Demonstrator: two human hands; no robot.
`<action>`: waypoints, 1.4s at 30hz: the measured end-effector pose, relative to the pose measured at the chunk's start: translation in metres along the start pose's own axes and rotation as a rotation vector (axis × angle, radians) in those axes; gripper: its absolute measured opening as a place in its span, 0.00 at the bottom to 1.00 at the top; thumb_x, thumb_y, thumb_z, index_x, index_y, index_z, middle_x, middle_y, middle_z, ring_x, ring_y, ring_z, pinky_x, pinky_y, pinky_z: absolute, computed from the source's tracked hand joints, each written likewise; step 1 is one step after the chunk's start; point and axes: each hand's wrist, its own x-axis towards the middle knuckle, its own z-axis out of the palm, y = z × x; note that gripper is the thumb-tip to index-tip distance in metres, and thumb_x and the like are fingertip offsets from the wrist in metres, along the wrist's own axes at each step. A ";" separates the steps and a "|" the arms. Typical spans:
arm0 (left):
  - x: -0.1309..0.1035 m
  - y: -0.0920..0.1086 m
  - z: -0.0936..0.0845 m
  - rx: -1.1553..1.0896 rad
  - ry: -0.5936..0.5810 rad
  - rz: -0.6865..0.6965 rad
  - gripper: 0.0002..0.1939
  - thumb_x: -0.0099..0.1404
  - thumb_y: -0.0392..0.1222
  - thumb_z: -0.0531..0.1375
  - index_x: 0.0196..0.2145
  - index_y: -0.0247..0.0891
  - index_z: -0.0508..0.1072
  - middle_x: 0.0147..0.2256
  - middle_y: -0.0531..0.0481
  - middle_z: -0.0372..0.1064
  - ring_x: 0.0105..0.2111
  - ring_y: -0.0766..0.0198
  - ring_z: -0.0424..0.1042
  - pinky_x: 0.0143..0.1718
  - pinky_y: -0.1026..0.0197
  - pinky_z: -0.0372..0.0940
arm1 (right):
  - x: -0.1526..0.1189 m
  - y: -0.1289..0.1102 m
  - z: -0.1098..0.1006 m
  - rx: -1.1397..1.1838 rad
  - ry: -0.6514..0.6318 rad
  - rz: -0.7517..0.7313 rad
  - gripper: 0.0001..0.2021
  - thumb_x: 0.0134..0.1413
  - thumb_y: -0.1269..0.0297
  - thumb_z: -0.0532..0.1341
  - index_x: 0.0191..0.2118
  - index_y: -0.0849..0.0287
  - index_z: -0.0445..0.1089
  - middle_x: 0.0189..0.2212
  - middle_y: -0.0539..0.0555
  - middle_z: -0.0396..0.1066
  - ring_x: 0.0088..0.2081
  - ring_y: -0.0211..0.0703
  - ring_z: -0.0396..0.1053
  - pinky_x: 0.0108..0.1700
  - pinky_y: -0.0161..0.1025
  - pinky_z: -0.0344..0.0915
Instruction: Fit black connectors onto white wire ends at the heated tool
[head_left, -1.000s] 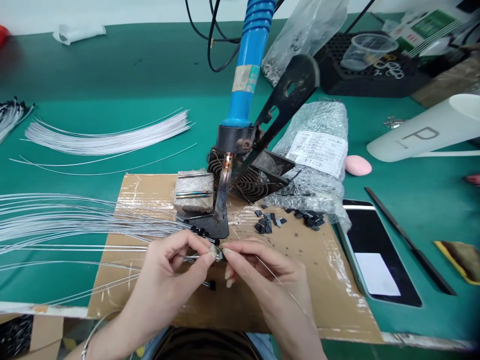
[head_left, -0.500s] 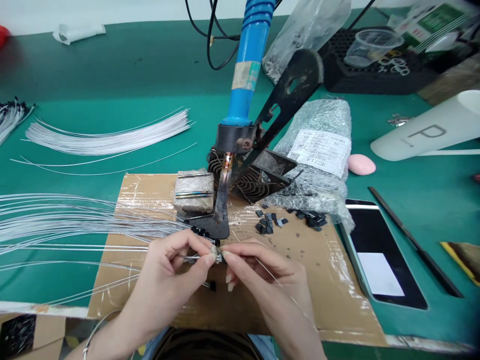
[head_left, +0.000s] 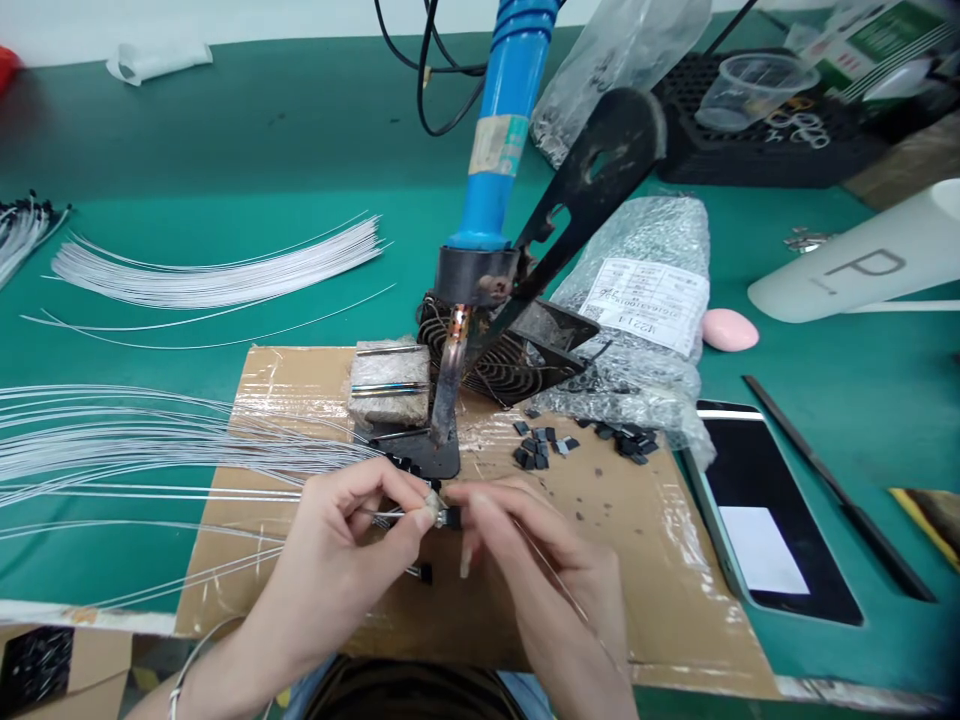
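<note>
My left hand (head_left: 367,540) pinches a thin wire end with a small metal tip over the cardboard (head_left: 270,400). A small black piece (head_left: 451,517) sits at that tip, between the two hands. My right hand (head_left: 540,560) is closed beside it, its fingertips at the black piece, with a thin wire (head_left: 555,575) running back across the palm. Just beyond the hands, the tip of the blue soldering iron (head_left: 448,390) points down at its dark stand base. Many white wires (head_left: 285,455) with black ends extend left from there.
Small black pieces (head_left: 540,448) lie right of the iron. Behind it is a black fan (head_left: 502,350), and a sponge block (head_left: 390,382) is to its left. A phone (head_left: 772,500), a dark flat tool (head_left: 840,490) and bubble wrap (head_left: 637,290) lie to the right.
My right fingers have shifted slightly right, and the black piece between the hands now shows. The view has moved slightly. My left hand keeps its pinch.
</note>
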 end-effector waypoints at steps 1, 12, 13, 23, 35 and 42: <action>0.001 -0.001 0.000 0.003 0.006 0.005 0.07 0.61 0.32 0.67 0.26 0.38 0.78 0.31 0.49 0.81 0.32 0.65 0.79 0.36 0.67 0.71 | -0.002 0.002 -0.001 -0.044 0.014 -0.046 0.14 0.72 0.55 0.61 0.43 0.51 0.85 0.28 0.50 0.71 0.27 0.38 0.69 0.32 0.36 0.69; 0.013 0.004 0.003 0.091 0.041 0.023 0.05 0.59 0.34 0.65 0.25 0.37 0.76 0.30 0.49 0.81 0.31 0.64 0.76 0.34 0.66 0.68 | -0.006 0.007 -0.014 -0.398 0.075 -0.248 0.13 0.75 0.61 0.55 0.33 0.53 0.64 0.24 0.46 0.61 0.24 0.38 0.61 0.29 0.36 0.61; 0.014 0.005 0.003 0.096 0.042 0.023 0.05 0.59 0.34 0.65 0.25 0.37 0.76 0.30 0.49 0.81 0.30 0.64 0.76 0.33 0.66 0.68 | -0.004 0.005 -0.014 -0.401 0.054 -0.272 0.15 0.74 0.63 0.56 0.31 0.53 0.62 0.26 0.47 0.62 0.26 0.39 0.63 0.32 0.37 0.63; 0.022 0.014 0.003 0.126 0.066 0.062 0.06 0.60 0.36 0.65 0.25 0.38 0.75 0.27 0.50 0.78 0.29 0.64 0.74 0.32 0.65 0.68 | -0.003 -0.004 0.002 -0.194 0.076 -0.163 0.13 0.70 0.61 0.63 0.30 0.52 0.67 0.50 0.57 0.83 0.53 0.51 0.81 0.53 0.43 0.77; 0.030 0.016 0.000 0.140 0.100 0.063 0.04 0.58 0.34 0.65 0.26 0.37 0.77 0.30 0.50 0.81 0.31 0.64 0.76 0.34 0.65 0.67 | 0.008 -0.009 0.004 -0.112 0.052 -0.103 0.12 0.66 0.68 0.64 0.29 0.53 0.67 0.48 0.56 0.84 0.54 0.49 0.81 0.57 0.43 0.78; 0.029 0.017 0.000 0.144 0.103 0.074 0.05 0.59 0.34 0.64 0.26 0.37 0.76 0.29 0.51 0.80 0.30 0.64 0.75 0.34 0.64 0.67 | 0.008 -0.012 0.006 -0.065 0.062 -0.078 0.12 0.66 0.68 0.65 0.29 0.52 0.68 0.48 0.53 0.84 0.53 0.43 0.82 0.56 0.36 0.76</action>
